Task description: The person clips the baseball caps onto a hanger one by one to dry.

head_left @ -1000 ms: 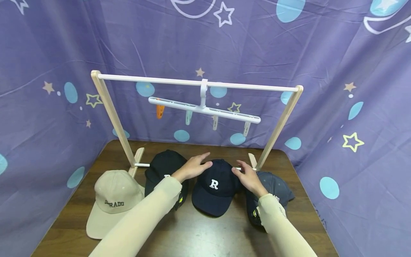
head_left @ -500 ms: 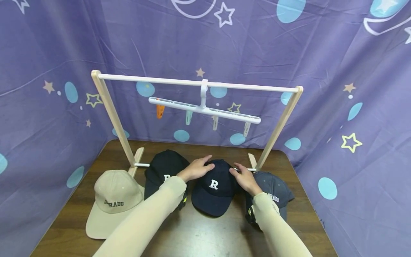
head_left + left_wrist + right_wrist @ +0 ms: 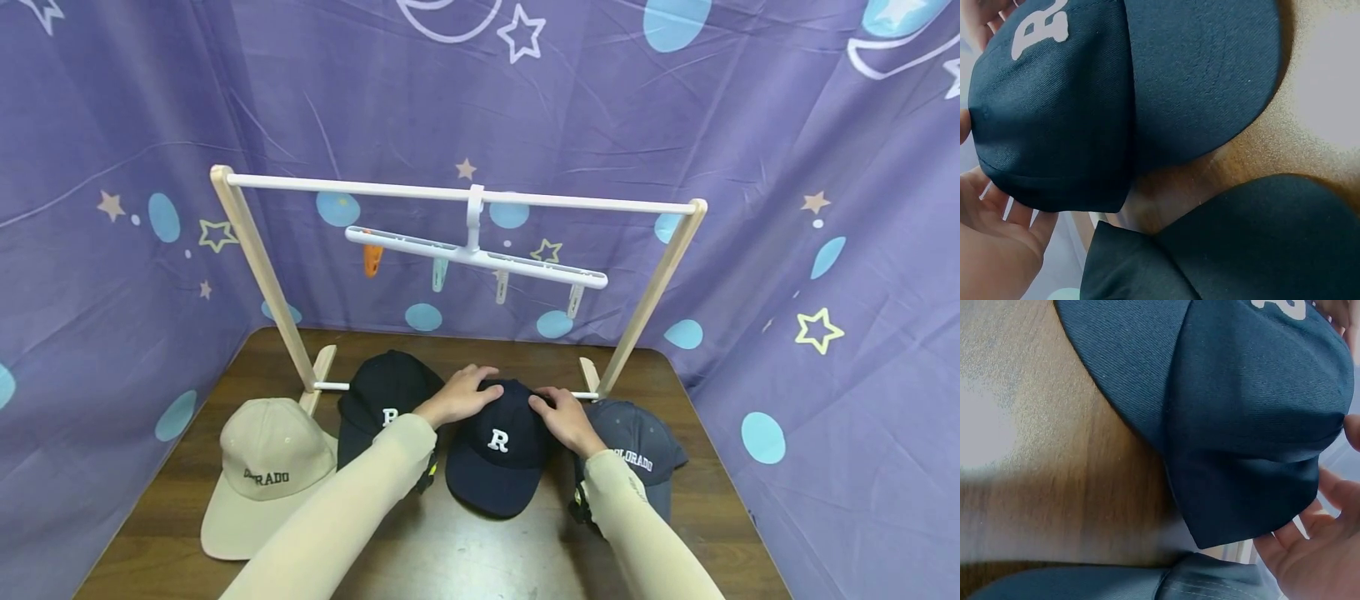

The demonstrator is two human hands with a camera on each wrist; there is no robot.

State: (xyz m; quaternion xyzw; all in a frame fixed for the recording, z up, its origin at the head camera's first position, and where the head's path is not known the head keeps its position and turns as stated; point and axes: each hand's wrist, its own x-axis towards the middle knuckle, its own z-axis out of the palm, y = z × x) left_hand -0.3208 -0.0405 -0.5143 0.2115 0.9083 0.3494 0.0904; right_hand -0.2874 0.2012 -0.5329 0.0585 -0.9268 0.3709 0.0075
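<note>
Navy cap (image 3: 497, 463) points brim-first toward the person (image 3: 337, 508), long axis front-to-back, gripped by 2 hands (image 3: 463, 395) (image 3: 567, 419).

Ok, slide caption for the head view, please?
Left hand and right hand grip the navy cap between black cap and grey cap, a hanger hooked on the rack above.

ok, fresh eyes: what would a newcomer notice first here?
Probably the navy cap, third from left, held at both sides by the left grip and right grip. Above it, a white hanger hangs from the rack, an orange clip near its left end. The beige cap stands out at far left.
</note>
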